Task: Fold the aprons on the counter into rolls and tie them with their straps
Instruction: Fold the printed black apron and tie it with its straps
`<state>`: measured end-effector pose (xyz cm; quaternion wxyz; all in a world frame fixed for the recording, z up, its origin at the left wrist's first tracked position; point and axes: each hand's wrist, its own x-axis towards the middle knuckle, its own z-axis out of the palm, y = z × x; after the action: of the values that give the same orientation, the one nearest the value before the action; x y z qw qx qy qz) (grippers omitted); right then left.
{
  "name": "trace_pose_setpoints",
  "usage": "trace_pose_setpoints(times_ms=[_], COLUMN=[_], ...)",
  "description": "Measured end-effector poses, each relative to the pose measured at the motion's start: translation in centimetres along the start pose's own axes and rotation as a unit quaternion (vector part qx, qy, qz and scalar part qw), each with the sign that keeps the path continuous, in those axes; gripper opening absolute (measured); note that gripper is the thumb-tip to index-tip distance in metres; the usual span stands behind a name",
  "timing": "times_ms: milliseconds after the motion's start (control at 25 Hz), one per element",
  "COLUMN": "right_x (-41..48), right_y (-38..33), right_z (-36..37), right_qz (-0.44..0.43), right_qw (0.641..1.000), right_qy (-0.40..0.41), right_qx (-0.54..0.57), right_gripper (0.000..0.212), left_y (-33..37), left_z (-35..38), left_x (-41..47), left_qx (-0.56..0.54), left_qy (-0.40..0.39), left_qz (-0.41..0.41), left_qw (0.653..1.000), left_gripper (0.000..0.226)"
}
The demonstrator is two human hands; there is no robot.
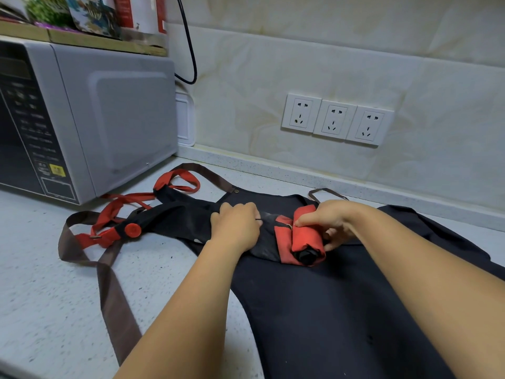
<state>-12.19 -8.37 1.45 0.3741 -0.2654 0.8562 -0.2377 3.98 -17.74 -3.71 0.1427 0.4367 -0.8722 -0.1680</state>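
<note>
Bright, even light with soft shadows; wide-angle bending at the edges, slight softness throughout.

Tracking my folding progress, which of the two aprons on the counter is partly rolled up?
The red-strapped apron, lying on top: its red end is a tight roll gripped by the right hand. The brown-strapped apron underneath lies flat, unrolled.
</note>
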Motion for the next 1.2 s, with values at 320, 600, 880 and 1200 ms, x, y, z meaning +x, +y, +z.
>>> trace_pose_setpoints(times_ms=[320, 600, 880, 1200], right_x=[-1.7, -1.3, -0.2, 1.3], right_y=[-4.3, -6.1, -4.6, -5.9], right_z=[2.9, 2.7, 0.9, 3.0], right_qz=[-0.070, -0.129, -0.033, -0.046], right_qw=[0.918, 0.941, 0.999, 0.996], right_qy=[0.119, 0.065, -0.004, 0.000], right_qx=[-0.373, -0.307, -0.012, -0.077], right_gripper=[0.038, 0.021, 0.049, 0.041], left_y=[1.5, 0.8, 0.7, 0.3], left_z=[2.9, 1.5, 0.0, -2.5], left_x=[0.1, 0.1, -0.2, -0.8], left_qx=[0.000, -0.152, -0.189, -0.399], left_qy=[0.181, 0.070, 0.014, -0.137], left_qz=[-0.023, -0.057, -0.070, -0.054], left_qw=[0.983, 0.984, 0.979, 0.905], left_gripper=[0.005, 0.018, 0.035, 0.009])
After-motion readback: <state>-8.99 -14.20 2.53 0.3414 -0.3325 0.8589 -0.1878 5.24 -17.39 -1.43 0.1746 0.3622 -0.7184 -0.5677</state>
